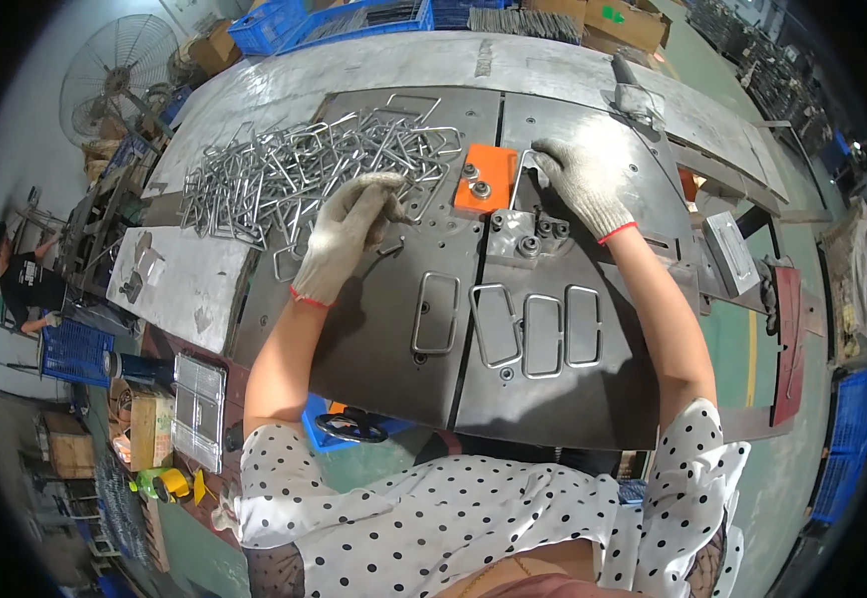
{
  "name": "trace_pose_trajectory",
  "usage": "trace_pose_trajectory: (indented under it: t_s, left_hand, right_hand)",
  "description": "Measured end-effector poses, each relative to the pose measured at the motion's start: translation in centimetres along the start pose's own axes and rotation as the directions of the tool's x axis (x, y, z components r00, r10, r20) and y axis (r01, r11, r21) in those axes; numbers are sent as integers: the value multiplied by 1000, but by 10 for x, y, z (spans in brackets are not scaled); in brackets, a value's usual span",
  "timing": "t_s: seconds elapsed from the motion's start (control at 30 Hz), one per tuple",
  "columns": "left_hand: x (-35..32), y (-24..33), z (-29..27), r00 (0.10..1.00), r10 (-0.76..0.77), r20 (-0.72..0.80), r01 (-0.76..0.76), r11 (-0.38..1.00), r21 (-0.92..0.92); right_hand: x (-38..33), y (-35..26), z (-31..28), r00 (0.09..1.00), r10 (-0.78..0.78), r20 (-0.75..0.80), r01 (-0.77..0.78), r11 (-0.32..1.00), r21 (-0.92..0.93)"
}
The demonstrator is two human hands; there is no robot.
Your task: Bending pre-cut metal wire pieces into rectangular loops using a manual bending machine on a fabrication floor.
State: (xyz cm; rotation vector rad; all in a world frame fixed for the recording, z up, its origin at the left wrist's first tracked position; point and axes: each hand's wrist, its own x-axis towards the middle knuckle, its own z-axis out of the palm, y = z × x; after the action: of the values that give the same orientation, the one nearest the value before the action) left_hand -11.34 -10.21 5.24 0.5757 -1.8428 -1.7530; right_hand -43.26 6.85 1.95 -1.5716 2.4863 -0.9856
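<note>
Left hand, white knit glove, rests at near edge of heap of bent wire loops, fingers curled among them; grip unclear. Right hand, gloved, presses wire piece beside orange block on steel tabletop. Four finished rectangular wire loops lie side by side nearer body. Blue crates behind tabletop; fan far left.

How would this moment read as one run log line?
left hand: reaching into wire loop pile | right hand: on bent wire by orange block
</note>
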Motion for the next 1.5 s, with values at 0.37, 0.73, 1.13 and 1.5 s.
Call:
trace_pose_trajectory:
  t_s: [0.37, 0.73, 1.13, 1.5]
  left_hand:
    - [7, -9, -5, 1000, -7, -22, 7, 1000, -28]
    - [41, 27, 25, 968, 166, 188, -194, 971, 139]
    - [106, 3, 136, 903, 44, 427, 23, 988, -151]
    - [107, -16, 141, 893, 43, 448, 31, 987, -156]
  right_hand:
    - [-20, 23, -5, 970, -238, 56, 243, 912, -332]
    - [-18, 41, 11, 978, -206, 11, 198, 924, -328]
    - [-16, 40, 8, 983, -171, 61, 181, 934, -308]
    - [-16, 36, 8, 983, -178, 49, 183, 910, -372]
